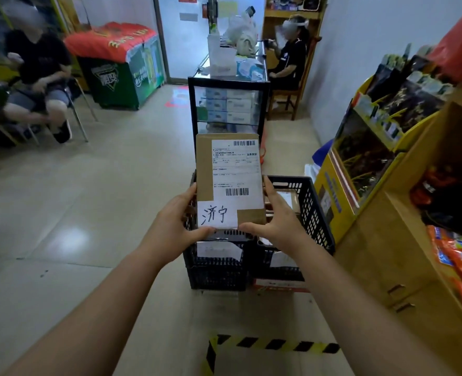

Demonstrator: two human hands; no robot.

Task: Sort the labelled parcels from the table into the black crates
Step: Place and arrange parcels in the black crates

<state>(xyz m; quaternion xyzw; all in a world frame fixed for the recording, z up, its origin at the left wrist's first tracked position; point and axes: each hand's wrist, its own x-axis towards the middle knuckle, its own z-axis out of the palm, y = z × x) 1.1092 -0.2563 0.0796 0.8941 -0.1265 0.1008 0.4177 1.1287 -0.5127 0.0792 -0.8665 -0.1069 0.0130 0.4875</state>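
Parcel [229, 183] pinched at its near end by left hand [175, 223] and right hand [275, 221] — long axis toward twelve o'clock, directly above the black crates [316, 213].

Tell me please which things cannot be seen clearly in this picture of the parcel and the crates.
- Left black crate: inside hidden by the parcel and left hand, head view.
- Right black crate: contents partly covered by right hand.
- Shipping label: fine print too small.
- Paper tags on crate fronts: blurred, unreadable.
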